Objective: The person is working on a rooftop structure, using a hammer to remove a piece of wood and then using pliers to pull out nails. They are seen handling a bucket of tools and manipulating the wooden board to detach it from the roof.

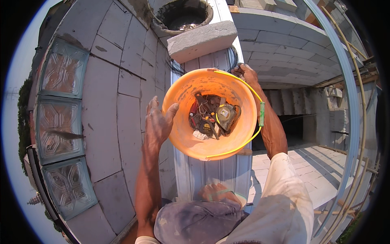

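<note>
An orange bucket (pixel 178 138) stands in front of me, its mouth facing up. Inside lie a tape measure (pixel 226 114), a black tool pouch or tool with a yellow mark (pixel 206 128), a red-handled tool (pixel 194 118) and bits of string and rubble. The bucket's yellow wire handle with a green grip (pixel 262 114) leans over its right side, across my right forearm. My left hand (pixel 159 121) is open at the left rim, thumb against or just beside it, fingers stretched out. At the far right rim, my right hand (pixel 247 75) has curled fingers; what they hold is hidden.
A pale block (pixel 202 41) lies across the ribbed white plank (pixel 203 175) behind the bucket, beside a dark tub (pixel 160 26) and black wire (pixel 233 59). A block wall with glass blocks (pixel 61 128) rises left. On the right, a drop shows stairs (pixel 292 101) and a metal rail (pixel 352 122).
</note>
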A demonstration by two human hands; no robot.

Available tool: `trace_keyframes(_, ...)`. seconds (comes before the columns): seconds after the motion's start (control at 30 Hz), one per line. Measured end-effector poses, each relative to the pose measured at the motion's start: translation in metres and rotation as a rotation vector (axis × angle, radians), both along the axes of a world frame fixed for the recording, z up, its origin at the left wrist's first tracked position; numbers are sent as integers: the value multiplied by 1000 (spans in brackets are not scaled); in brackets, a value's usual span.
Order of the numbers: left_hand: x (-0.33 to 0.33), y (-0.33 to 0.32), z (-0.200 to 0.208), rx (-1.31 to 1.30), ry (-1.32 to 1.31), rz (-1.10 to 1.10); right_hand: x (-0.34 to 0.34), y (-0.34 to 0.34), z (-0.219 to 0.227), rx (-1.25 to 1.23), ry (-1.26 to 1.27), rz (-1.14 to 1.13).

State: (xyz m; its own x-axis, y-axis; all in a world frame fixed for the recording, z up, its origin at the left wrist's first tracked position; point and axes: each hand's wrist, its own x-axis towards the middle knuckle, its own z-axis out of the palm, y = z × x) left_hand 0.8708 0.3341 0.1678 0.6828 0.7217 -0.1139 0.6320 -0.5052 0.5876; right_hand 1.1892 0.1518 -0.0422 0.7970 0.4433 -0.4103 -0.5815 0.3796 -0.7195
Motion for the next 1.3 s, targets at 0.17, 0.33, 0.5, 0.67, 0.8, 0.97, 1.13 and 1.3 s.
trace_keyframes(0.17,-34,-1,-33,-128,-136,14,-21,6,-9,-77,24,-25)
trace_keyframes(0.33,-22,8,-19,-30,30,-61,-17,-29,-34,-16,-49,-135)
trace_keyframes(0.5,28,28,-19,245,-55,-201,-24,-44,-27,-111,-162,-46)
trace_keyframes(0.67,109,51,-20,597,-69,-405,-72,-29,-12,-270,-308,115)
trace_keyframes(0.8,175,74,-30,598,77,-577,-109,-49,-4,-248,-213,27)
trace_keyframes(0.97,198,62,-53,528,278,-503,-148,-88,6,-216,-58,-108)
trace_keyframes(1.13,198,58,-60,553,232,-486,-200,-163,26,-258,94,-81)
trace_keyframes(1.3,196,61,-64,576,232,-482,-270,-220,47,-302,186,-13)
